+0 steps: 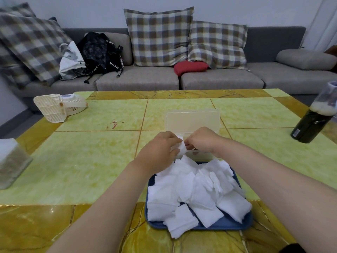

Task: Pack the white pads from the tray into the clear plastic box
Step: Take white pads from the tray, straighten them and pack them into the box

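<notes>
A long grey sofa point(138, 81) runs across the back, at 12 o'clock from me. Big checked pillows point(158, 37) lean on it. A black backpack point(99, 50) sits on it at 11 o'clock, and a small red cushion point(190, 67) lies at 12 o'clock.

In front of me is the green and yellow table point(82, 161). A blue tray point(228, 226) lies on it at 6 o'clock, close to me. A messy heap of white pads point(197, 190) fills the tray and hides its far edge. Some pads hang over the near rim.

The clear plastic box point(193, 119) stands just past the tray, toward 12 o'clock. Its lid is up. My hands and wrists cover most of the low part of the box, so I cannot see inside it.

A dark bottle point(311, 123) stands at 2 o'clock, well apart from the box. A white fan point(58, 106) lies at 10 o'clock. A cloudy tub point(11, 161) sits at 9 o'clock, at the table's edge.

My left hand point(160, 148) and my right hand point(204, 139) meet over the box. Both have curled fingers and pinch one white pad point(181, 147) between them.
</notes>
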